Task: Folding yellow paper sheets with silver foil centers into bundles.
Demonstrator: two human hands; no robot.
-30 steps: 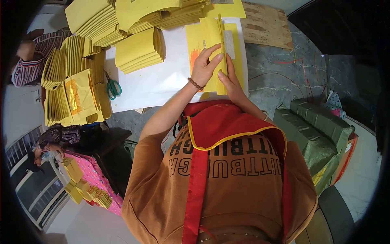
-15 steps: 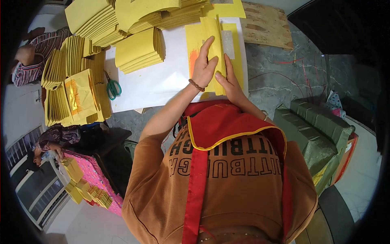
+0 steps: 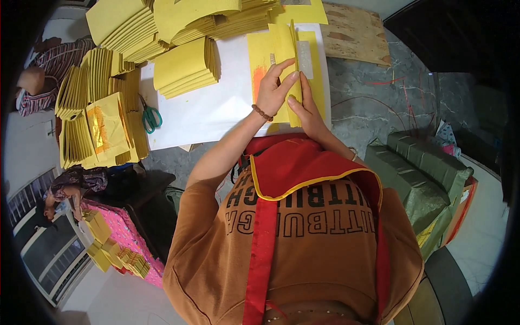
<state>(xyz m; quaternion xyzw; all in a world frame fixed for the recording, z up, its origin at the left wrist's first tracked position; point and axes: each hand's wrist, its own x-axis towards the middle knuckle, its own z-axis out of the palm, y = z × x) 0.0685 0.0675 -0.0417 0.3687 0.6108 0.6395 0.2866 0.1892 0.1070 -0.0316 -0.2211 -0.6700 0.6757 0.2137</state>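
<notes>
Yellow paper sheets [image 3: 284,40] lie on the white-topped table in front of me, their right part folded up into a narrow standing ridge. My left hand [image 3: 276,86], with a brown bead bracelet at the wrist, lies over them from the left. Its index finger and thumb bend against the ridge. From the right, my right hand [image 3: 309,112] grips the same ridge low down, thumb on the near face and fingers along the right side. An orange patch [image 3: 260,76] and a pale silvery patch [image 3: 305,57] show on the paper either side.
Piles of folded yellow paper [image 3: 187,67] line the table's [image 3: 233,103] back and left. Green-handled scissors [image 3: 151,118] lie by the left pile. Green wrapped packages [image 3: 417,179] stand at right. Two other people are at left, one near a pink-covered table [image 3: 122,227].
My left hand's index finger has bent and come down onto the paper ridge, its thumb moving right to the ridge. The right hand stays nearly where it was.
</notes>
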